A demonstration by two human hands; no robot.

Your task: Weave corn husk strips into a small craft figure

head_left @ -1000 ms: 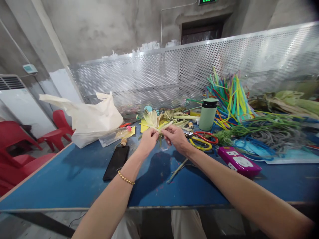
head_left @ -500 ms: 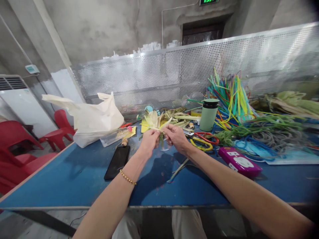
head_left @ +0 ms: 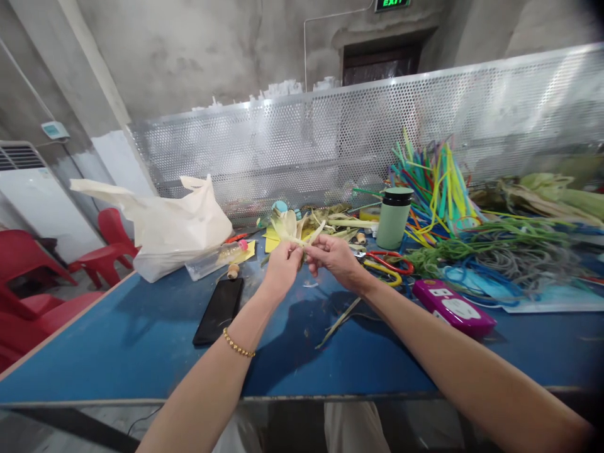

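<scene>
We have the husk (head_left: 287, 228) at the middle of our view, held up over the worktop (head_left: 155, 352) between both hands. Our left hand (head_left: 282, 267) pinches its base with thumb and fingers; our right hand (head_left: 333, 258) is also pinched in, at the right side of that base, on what looks like part of the same husk. We cannot tell whether the fingertips of the two hands touch.

From our left hand, the petals lie at about one o'clock; from our right, at about ten. Their long axis runs from the pinch towards eleven o'clock, while a pale strip (head_left: 318, 232) leans off towards one. Our left hand is the nearer to the petals, our right to the strip.

Around the hands, the phone (head_left: 218, 311) lies at seven o'clock, the scissors (head_left: 397, 257) at three and the flask (head_left: 394, 221) at two.
</scene>
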